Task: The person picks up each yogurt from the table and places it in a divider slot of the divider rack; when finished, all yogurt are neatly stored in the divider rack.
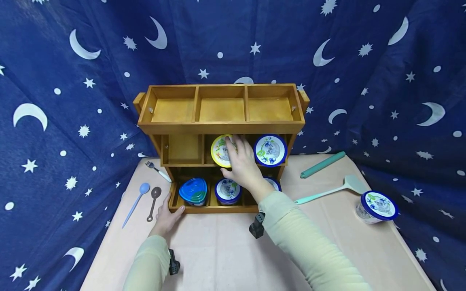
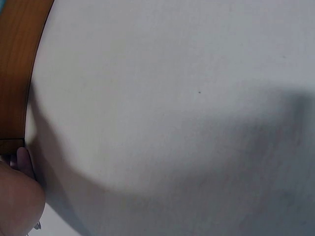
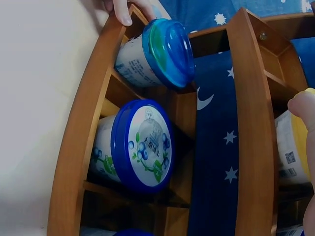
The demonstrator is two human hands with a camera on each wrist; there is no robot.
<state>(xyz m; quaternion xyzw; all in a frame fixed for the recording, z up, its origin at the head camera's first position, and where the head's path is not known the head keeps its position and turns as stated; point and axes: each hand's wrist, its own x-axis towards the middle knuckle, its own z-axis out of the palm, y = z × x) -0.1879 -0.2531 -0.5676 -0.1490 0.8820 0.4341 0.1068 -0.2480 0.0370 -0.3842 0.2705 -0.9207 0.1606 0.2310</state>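
Note:
A three-tier wooden rack (image 1: 218, 128) stands at the back of the table. My right hand (image 1: 244, 165) holds a yellow-lidded tub (image 1: 219, 151) in the middle tier's centre compartment; the right wrist view shows the thumb at its lid (image 3: 301, 140). My left hand (image 1: 167, 218) grips the front left corner of the bottom tier, thumb over the front edge. To the right of the yellow-lidded tub sits a blue-lidded tub (image 1: 270, 150). The bottom tier bears a tub with a translucent blue lid (image 1: 193, 190), a blueberry tub (image 1: 228, 190) and another blue-lidded tub (image 1: 272, 184), partly hidden by my right arm.
On the left lie a fork (image 1: 158, 171), a blue spoon (image 1: 136, 204) and a brown spoon (image 1: 154, 203). A green rolled item (image 1: 322, 165), a turquoise spatula (image 1: 333, 191) and another blue-lidded tub (image 1: 378, 207) are on the right. A starry blue curtain (image 1: 225, 40) hangs behind.

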